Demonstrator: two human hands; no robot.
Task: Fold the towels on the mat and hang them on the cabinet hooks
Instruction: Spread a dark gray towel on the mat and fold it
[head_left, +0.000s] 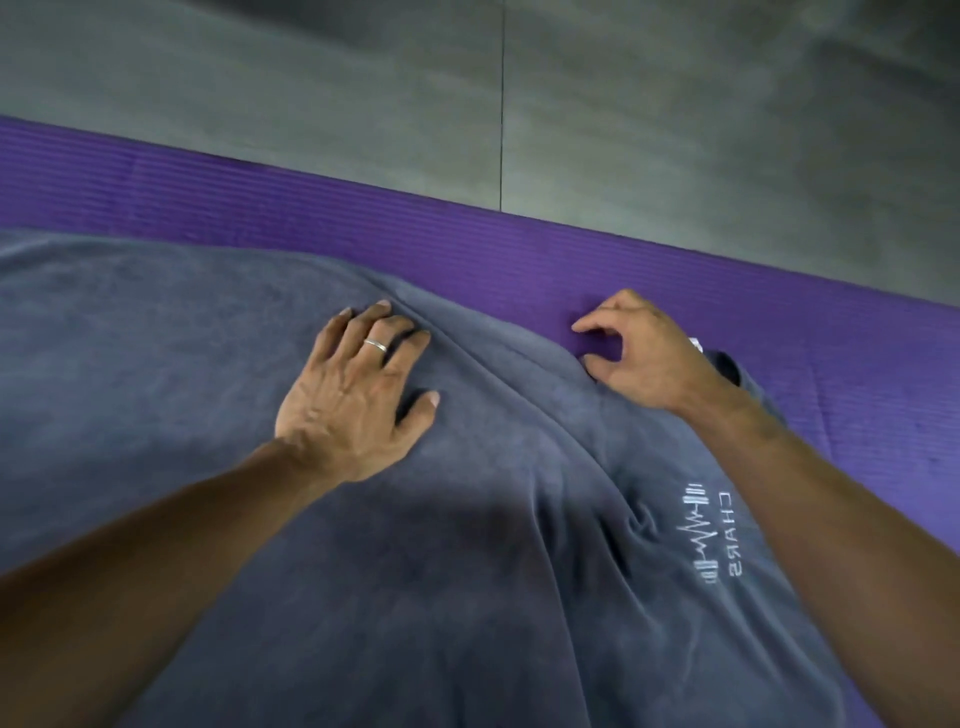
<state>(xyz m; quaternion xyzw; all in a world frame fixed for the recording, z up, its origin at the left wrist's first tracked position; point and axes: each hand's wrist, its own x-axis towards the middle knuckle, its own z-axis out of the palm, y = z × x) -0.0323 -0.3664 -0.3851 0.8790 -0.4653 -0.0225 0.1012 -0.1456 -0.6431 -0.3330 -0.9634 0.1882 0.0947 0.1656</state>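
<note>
A large grey towel (208, 374) with white embroidered lettering lies spread over the purple ribbed mat (363, 218), filling the lower half of the head view. A long crease runs diagonally through the towel between my hands. My left hand (358, 384), with a ring on one finger, rests flat on the towel with fingers spread. My right hand (644, 353) sits at the towel's far edge, fingers curled, thumb tip touching the edge where it meets the mat. No cabinet hooks are in view.
Beyond the mat's far edge lies a grey tiled floor (675, 104) with a dark joint line running through it. A strip of bare mat shows between the towel and the floor, wider at the right.
</note>
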